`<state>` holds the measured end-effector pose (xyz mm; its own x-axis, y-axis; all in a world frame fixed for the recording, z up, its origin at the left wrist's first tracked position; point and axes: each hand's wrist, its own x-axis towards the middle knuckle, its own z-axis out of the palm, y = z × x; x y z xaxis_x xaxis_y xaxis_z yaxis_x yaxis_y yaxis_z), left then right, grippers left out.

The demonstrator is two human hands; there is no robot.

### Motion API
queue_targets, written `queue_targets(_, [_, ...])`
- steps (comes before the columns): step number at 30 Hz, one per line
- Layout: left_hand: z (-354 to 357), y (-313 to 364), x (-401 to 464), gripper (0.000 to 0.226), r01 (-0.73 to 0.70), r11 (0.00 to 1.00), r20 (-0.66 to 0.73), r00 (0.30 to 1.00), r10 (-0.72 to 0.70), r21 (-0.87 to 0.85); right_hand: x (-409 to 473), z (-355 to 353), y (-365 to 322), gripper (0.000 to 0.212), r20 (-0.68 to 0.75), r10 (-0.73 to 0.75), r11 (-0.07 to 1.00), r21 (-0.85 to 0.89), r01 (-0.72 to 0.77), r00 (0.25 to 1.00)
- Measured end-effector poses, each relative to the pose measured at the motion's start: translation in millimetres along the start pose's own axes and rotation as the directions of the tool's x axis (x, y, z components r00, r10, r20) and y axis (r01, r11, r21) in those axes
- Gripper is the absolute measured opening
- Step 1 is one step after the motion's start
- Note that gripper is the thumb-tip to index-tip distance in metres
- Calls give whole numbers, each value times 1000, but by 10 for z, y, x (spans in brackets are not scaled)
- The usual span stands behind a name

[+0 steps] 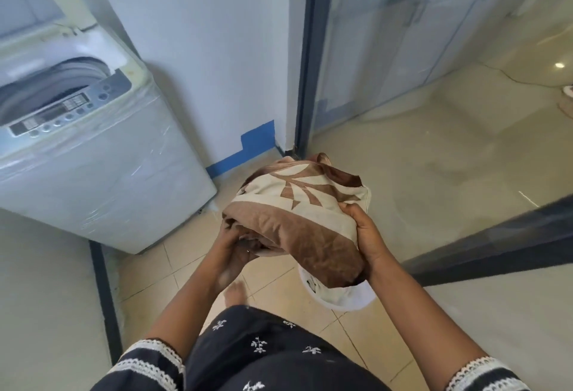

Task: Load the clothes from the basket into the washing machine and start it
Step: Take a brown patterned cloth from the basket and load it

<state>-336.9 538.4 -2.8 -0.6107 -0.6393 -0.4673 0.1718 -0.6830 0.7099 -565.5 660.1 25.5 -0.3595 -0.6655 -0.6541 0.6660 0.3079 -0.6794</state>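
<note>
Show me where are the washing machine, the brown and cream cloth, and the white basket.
washing machine (93, 173): head view, on its front wall.
brown and cream cloth (297, 201): head view, on its cream patterned part.
white basket (350, 297): head view, on its rim below the cloth.

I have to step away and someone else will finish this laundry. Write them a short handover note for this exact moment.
Left hand and right hand both grip the brown and cream bundle of clothes, held above the white basket on the floor. Washing machine stands to the left, lid open.
Done: bundle lifted out.
Left: drop it in the drum, check the basket for more, shut the lid, start.
</note>
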Motion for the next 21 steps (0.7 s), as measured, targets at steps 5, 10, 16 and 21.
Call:
queue_targets(5, [-366,423,-62,94,-52,995,-31,998,50,-79,328,536,-157,44,56,36,999,-23,-34,998])
queue_targets(10, [-849,1075,-10,81,-48,994,-214,977,27,-96,674,1391,-236,27,174,86,995,-61,-76,981])
queue_targets(16, [-1742,1821,77,42,-118,990,-405,911,77,-78,1181,2721,-125,41,254,126,970,-232,-66,959])
queue_targets(21, [-2388,2372,146,42,-206,978,-456,875,164,-43,1500,3691,-144,22,302,136,960,-275,-51,944])
